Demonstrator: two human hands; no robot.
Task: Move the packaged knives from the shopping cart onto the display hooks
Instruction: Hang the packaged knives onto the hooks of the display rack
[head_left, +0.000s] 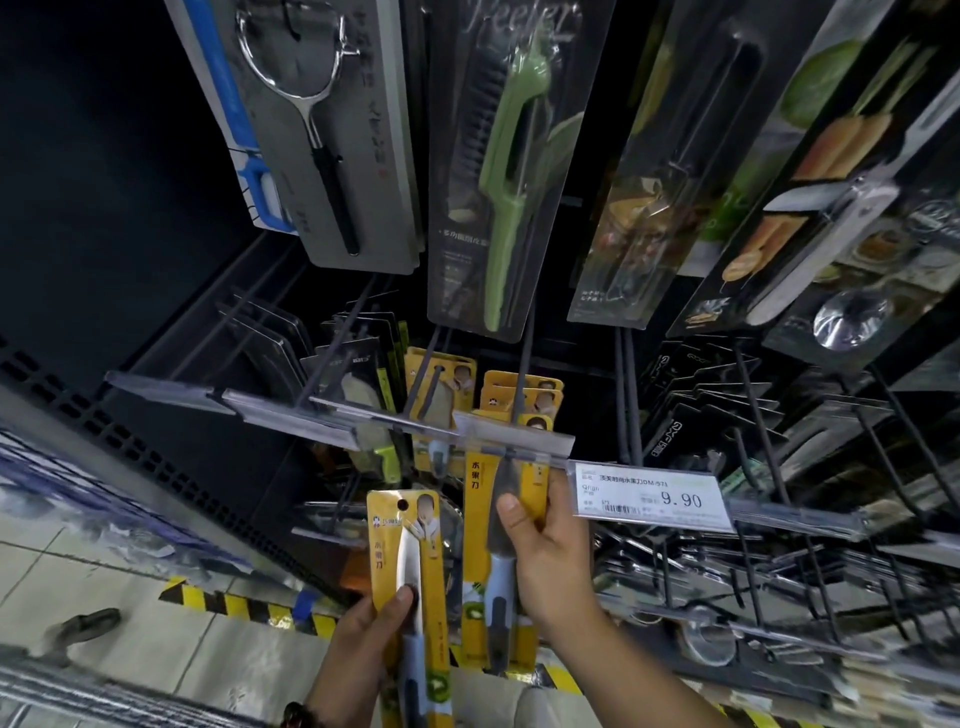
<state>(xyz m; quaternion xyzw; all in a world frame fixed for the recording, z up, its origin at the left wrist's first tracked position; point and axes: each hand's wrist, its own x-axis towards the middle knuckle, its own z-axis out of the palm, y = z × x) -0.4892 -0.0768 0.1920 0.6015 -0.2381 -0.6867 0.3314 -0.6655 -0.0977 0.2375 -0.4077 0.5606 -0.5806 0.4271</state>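
Note:
My right hand (550, 561) grips a yellow packaged knife (480, 525) by its middle, thumb on the front. The pack's top sits under the clear price rail at the tip of a dark display hook (524, 374). More yellow knife packs (522, 397) hang further back on that hook. My left hand (363, 644) holds a second yellow packaged knife (410, 571) with a white blade, upright and lower left, away from the hooks. The shopping cart is out of view.
Peelers in grey and black cards (498, 171) hang on the upper row. A price tag reading 9.90 (654, 496) sits on the clear rail right of my right hand. Black-carded tools (717, 410) fill hooks at right. Yellow-black floor tape (228, 603) runs below.

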